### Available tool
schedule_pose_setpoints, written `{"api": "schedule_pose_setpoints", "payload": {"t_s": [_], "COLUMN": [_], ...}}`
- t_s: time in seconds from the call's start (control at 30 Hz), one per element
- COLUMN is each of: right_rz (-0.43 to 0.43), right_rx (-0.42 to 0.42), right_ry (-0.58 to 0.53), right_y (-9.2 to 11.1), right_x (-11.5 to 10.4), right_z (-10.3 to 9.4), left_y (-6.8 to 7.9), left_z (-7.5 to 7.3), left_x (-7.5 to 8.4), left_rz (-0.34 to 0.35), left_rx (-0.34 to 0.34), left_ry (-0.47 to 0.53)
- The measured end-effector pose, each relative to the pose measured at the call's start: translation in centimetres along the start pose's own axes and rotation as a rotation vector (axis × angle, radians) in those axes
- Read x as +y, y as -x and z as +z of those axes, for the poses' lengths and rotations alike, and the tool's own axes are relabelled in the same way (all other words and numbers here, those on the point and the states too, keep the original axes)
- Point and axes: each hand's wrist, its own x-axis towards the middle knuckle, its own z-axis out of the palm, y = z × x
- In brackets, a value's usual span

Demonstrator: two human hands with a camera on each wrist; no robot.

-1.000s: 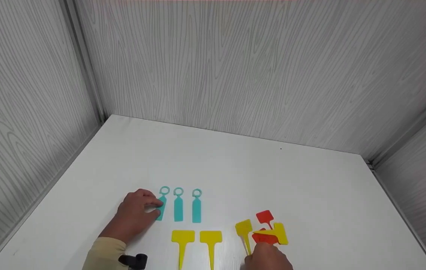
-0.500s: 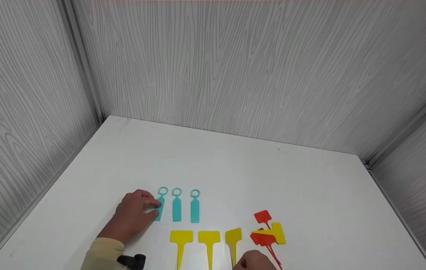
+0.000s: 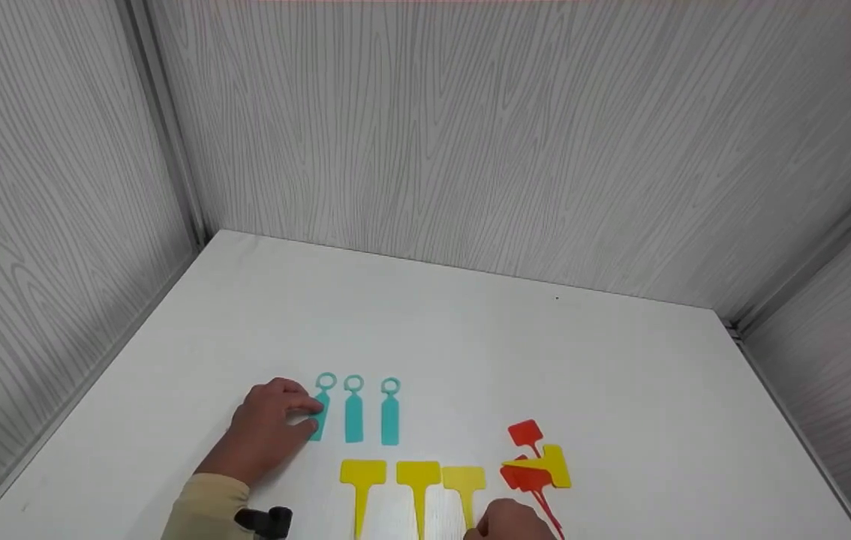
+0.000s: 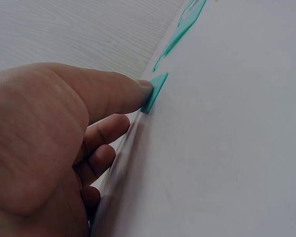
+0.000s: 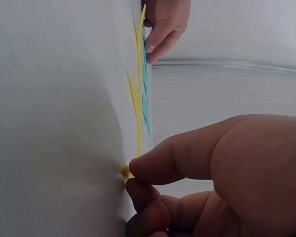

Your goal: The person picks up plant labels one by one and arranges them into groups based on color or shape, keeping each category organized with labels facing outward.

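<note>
Three teal plant tags with ring tops lie in a row: the left one (image 3: 322, 417), the middle one (image 3: 353, 420) and the right one (image 3: 390, 422). My left hand (image 3: 271, 426) has its thumb and index finger on the left tag; in the left wrist view the thumb presses that tag (image 4: 157, 93). In front lie two yellow T-shaped plant labels, one (image 3: 362, 474) beside the other (image 3: 418, 474). A third yellow label (image 3: 464, 478) stands in line at their right. My right hand (image 3: 512, 521) pinches its stem, whose lower end is hidden.
To the right, several red plant labels (image 3: 525, 433) lie in a loose pile, with a yellow T-shaped label (image 3: 557, 466) across them. Wood-grained panels (image 3: 425, 135) wall the white tabletop (image 3: 455, 330) at the back and both sides.
My right hand has carried the third yellow label left from beside the red pile into the row and turned it flat and straight. My left hand has stayed on the teal tag.
</note>
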Motion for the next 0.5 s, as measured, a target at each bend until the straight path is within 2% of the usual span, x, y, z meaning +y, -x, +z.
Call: {"api": "schedule_pose_setpoints", "payload": {"t_s": [0.37, 0.5], "right_rz": [-0.014, -0.021], "right_rx": [0.006, 0.045], "right_ry": [-0.033, -0.076], "right_y": [0.07, 0.35], "right_x": [-0.43, -0.21], "right_z": [0.04, -0.31], "left_y": [0.02, 0.12], "left_z": [-0.12, -0.09], "left_x": [0.05, 0.04], "left_rz": [0.005, 0.027], "left_rx": [-0.007, 0.012], "left_ry": [-0.014, -0.006]}}
